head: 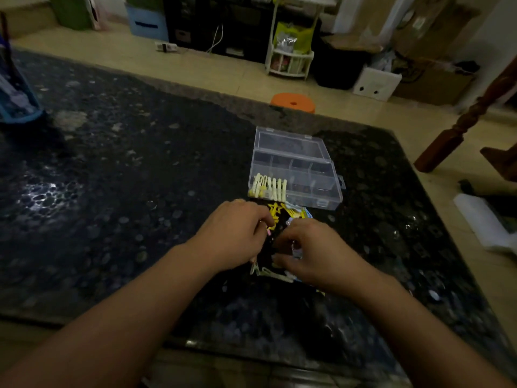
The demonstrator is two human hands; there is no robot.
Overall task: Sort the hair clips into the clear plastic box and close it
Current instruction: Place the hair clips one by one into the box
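On the dark speckled worktop (112, 169), just beyond the person's hands, the clear plastic box (296, 168) lay with its lid thrown back toward the far side. Its near-left compartment already held a neat row of pale yellow hair clips (270, 187); the other compartments looked dark and, as far as I could tell, unfilled. Close in front of the box, a loose pile of clips (279, 217), yellow ones on top with paler and bluish ones under the hands, was waiting to be sorted. The left hand (232, 236) had its fingers curled, its grip pinching a small yellow clip from the pile. The right hand (316, 253) was curled over the pile too, though whether its grip held anything I could not tell. By my reckoning one colour was done, most of the sorting remained, and the lid was yet to be shut.
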